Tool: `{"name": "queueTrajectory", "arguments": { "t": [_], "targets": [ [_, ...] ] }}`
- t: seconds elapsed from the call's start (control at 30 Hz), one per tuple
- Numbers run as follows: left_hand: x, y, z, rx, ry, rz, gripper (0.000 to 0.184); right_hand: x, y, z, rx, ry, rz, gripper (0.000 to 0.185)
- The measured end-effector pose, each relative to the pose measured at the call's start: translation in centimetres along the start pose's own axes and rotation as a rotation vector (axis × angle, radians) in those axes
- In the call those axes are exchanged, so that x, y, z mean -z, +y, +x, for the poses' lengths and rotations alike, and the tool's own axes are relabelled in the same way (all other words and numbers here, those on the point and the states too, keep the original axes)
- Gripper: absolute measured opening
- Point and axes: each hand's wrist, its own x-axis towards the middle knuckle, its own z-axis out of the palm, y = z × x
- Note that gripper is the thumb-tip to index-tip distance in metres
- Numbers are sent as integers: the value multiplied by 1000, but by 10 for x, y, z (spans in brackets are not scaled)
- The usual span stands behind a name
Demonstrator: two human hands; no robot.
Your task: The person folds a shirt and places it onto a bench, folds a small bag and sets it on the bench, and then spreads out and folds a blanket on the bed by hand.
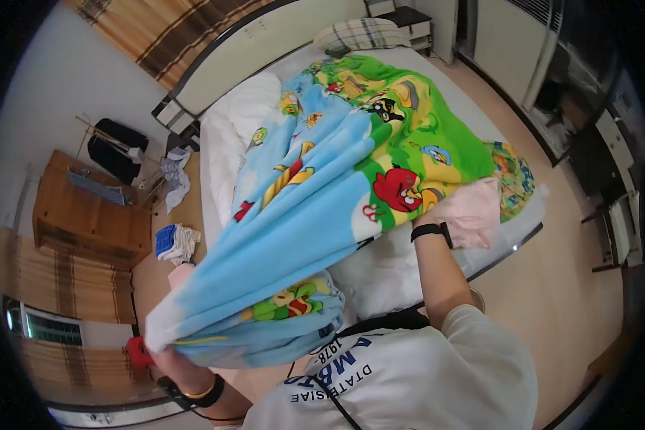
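A fleece blanket (301, 208) with cartoon birds on light blue and green spreads over the bed and is lifted toward me at the lower left. My left hand (170, 360) grips its raised corner, pulling the cloth into long folds; the fingers are mostly covered by fabric. At the blanket's near right edge is my right hand (426, 216), beside a pink cloth (473, 213). Blanket hides its fingers, so I cannot tell its grip. A bunched blue part of the blanket (265, 333) hangs in front of my body.
The bed (380, 276) has a white quilt (226, 122), a plaid pillow (362, 34) and a patterned cloth (514, 179) at the right corner. Folded clothes (178, 242) lie on the left. A wooden cabinet (86, 208) stands farther left, and a wardrobe (512, 54) at right.
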Motion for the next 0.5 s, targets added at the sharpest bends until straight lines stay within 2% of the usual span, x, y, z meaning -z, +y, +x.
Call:
{"name": "queueTrajectory", "arguments": {
  "t": [0.03,0.07,0.17,0.3,0.37,0.43,0.47,0.5],
  "targets": [
    [18,1,-4,30,68,-54,39,-2,-13,5,20,16,3,41],
    [30,8,-8,45,144,24,39,-1,-26,4,43,37,0,41],
    [53,17,-14,-8,404,79,40,6,-72,-7,157,116,5,39],
    [88,9,7,46,349,-28,43,3,-136,-39,354,192,7,36],
    [94,-5,14,89,343,6,38,-13,-168,-55,464,183,-28,36],
    [86,-14,23,135,338,76,30,-50,-195,-68,576,132,-119,35],
    [111,-36,26,184,276,199,33,-79,-204,-75,640,100,-203,35],
    [104,-47,28,182,275,273,32,-118,-206,-82,702,73,-329,34]
  ]
}}
